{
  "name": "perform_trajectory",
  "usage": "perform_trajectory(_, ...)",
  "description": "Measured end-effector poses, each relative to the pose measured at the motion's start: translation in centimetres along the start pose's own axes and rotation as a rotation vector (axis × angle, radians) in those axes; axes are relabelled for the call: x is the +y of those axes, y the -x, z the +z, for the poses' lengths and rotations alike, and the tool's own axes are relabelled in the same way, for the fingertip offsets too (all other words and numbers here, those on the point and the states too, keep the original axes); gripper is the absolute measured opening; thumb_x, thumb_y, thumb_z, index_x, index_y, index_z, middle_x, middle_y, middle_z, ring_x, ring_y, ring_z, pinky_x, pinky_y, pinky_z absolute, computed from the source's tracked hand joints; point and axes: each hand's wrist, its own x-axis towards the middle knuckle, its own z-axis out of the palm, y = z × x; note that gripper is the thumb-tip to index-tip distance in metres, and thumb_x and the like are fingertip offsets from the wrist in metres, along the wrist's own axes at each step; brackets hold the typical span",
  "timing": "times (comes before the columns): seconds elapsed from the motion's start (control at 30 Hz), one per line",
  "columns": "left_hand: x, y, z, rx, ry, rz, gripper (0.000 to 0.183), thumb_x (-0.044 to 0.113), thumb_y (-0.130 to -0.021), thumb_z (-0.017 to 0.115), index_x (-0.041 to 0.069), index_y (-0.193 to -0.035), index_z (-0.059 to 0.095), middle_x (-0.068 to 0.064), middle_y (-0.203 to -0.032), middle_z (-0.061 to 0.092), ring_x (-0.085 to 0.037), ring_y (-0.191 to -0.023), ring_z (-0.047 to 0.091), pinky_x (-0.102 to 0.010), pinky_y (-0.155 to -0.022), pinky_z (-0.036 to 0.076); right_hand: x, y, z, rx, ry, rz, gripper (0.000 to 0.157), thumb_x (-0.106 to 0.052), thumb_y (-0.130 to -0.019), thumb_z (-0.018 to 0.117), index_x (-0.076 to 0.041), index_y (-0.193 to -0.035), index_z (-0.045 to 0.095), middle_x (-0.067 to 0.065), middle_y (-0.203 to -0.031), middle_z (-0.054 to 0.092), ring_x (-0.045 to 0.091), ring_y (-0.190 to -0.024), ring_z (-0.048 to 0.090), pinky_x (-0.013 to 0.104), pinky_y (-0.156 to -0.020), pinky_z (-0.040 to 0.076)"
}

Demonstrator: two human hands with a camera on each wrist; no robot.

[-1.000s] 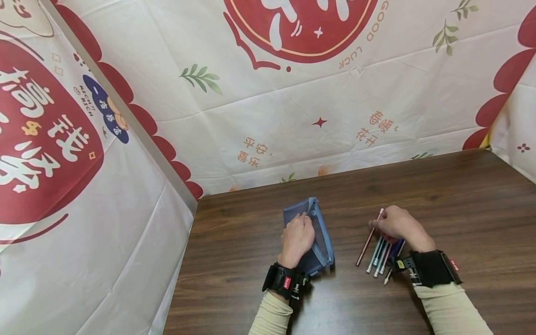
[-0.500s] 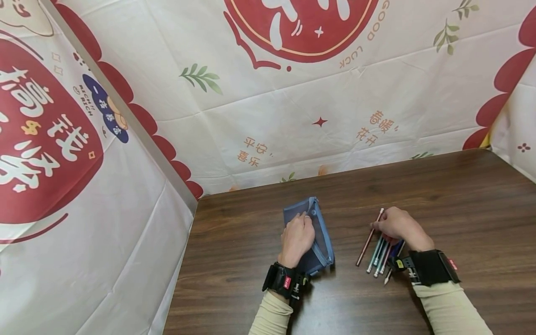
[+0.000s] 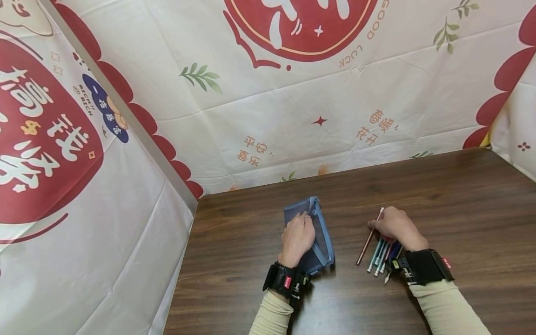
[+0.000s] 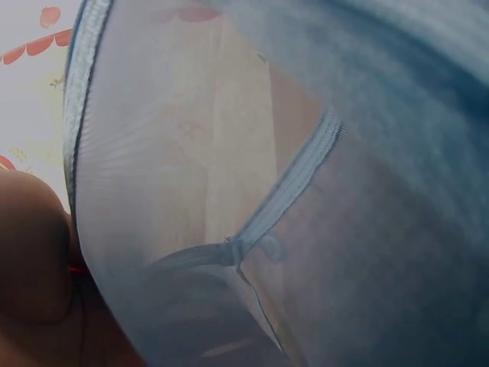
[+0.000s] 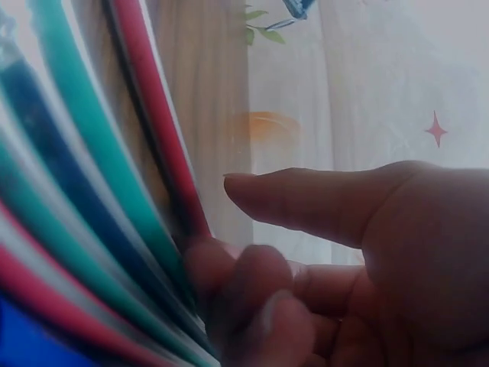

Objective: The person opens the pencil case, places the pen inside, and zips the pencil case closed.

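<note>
A blue mesh pencil pouch (image 3: 324,235) with a zipper along its edge lies on the table, its mouth parted. My left hand (image 3: 297,237) grips the pouch's near panel, with most fingertips hidden; the mesh fills the left wrist view. To the right, my right hand (image 3: 395,227) hovers low over several pencils (image 3: 378,258), teal, red and blue, lying nearly side by side. A red pencil (image 3: 366,246) slants at their left. In the right wrist view the thumb is straight and apart, while the bent fingers (image 5: 263,275) touch the pencils near the red one.
Both hands work above a brown wood-grain table (image 3: 234,242). A white printed cloth (image 3: 268,111) hangs behind its far edge, and another cloth panel (image 3: 125,223) stands along the left side. Wrist cameras on black straps sit on both forearms.
My right hand and wrist have shifted slightly to the left, and the thumb reaches a little farther out. The left hand and the pouch stay almost where they were.
</note>
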Motion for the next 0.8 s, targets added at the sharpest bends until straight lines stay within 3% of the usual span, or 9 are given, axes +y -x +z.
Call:
perform_trajectory(0.27,-0.1,-0.1,0.1,0.002,-0.008,0.004,0.048,0.031,-0.101,0.026,0.014,-0.133,0.058,-0.005,-0.140,0.054,-0.025,-0.130,0.043,-0.057,-0.102,0.036,-0.2,-0.4,0.6,0.033,0.047,0.004,0.038,-0.028,-0.085,0.063,-0.007,-0.054,0.056,0.002,-0.054,0.048,0.018,-0.048,0.047,0.029,-0.045,0.040)
perform_trajectory(0.57,-0.1,-0.1,0.1,0.001,0.001,0.008,0.049,0.031,-0.101,0.026,0.013,-0.133,0.058,-0.005,-0.139,0.054,-0.027,-0.130,0.043,-0.058,-0.102,0.036,-0.3,-0.6,1.2,0.053,0.091,-0.040,0.040,-0.022,-0.085,0.062,-0.010,-0.047,0.056,-0.001,-0.045,0.050,0.019,-0.047,0.046,0.033,-0.055,0.035)
perform_trajectory(0.8,-0.1,-0.2,0.1,0.002,0.005,0.011,0.048,0.031,-0.101,0.026,0.013,-0.132,0.058,-0.004,-0.139,0.055,-0.027,-0.130,0.043,-0.057,-0.102,0.036,-0.7,-0.7,1.4,0.054,0.072,-0.026,0.036,-0.018,-0.083,0.059,-0.011,-0.048,0.056,-0.002,-0.043,0.054,0.015,-0.042,0.049,0.029,-0.045,0.039)
